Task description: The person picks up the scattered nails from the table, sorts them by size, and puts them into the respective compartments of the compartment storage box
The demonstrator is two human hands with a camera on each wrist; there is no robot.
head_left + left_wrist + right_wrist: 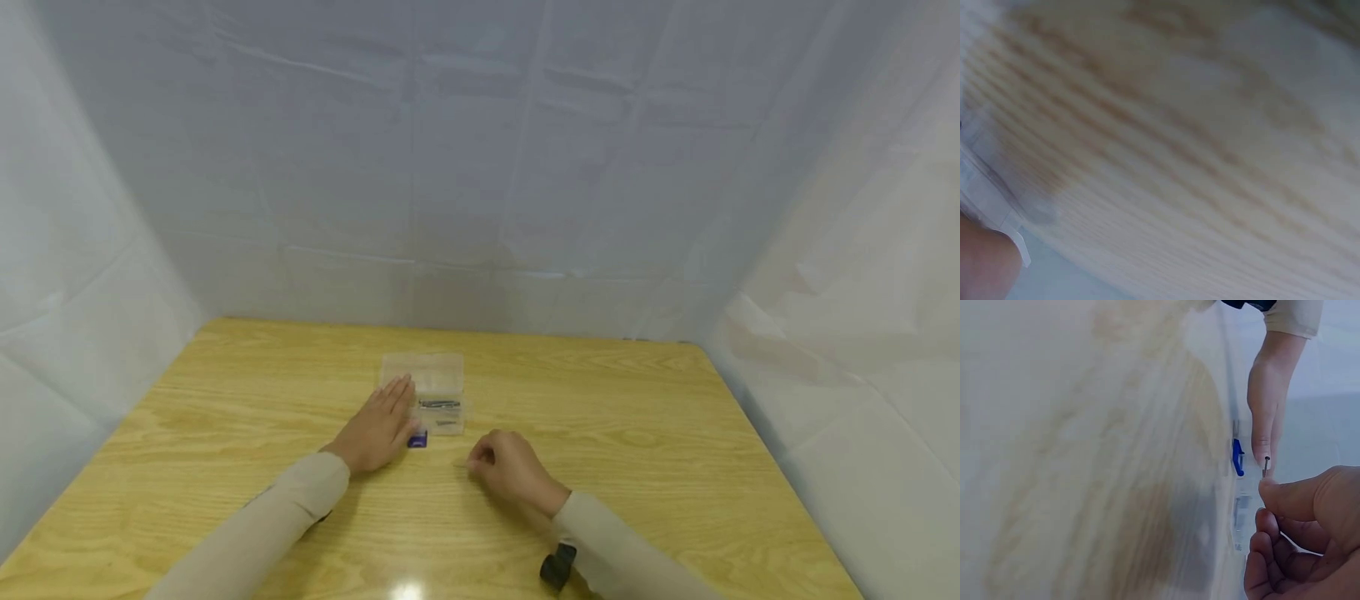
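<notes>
A small clear plastic box point(431, 392) lies open on the wooden table point(225, 400), with dark thin parts inside and a blue clasp point(417, 439) at its near edge. My left hand point(378, 429) lies flat with straight fingers on the box's left side. My right hand point(506, 467) hovers just right of the box, fingers curled, pinching a tiny dark screw point(1265, 465) between thumb and forefinger. The right wrist view shows the left hand point(1269, 400), the blue clasp point(1237, 457) and the box point(1241, 512). A white box edge point(991, 200) shows in the blurred left wrist view.
White cloth walls point(480, 167) enclose the table on three sides. A black strap point(558, 567) sits on my right wrist. Bare wood point(660, 433) surrounds the box.
</notes>
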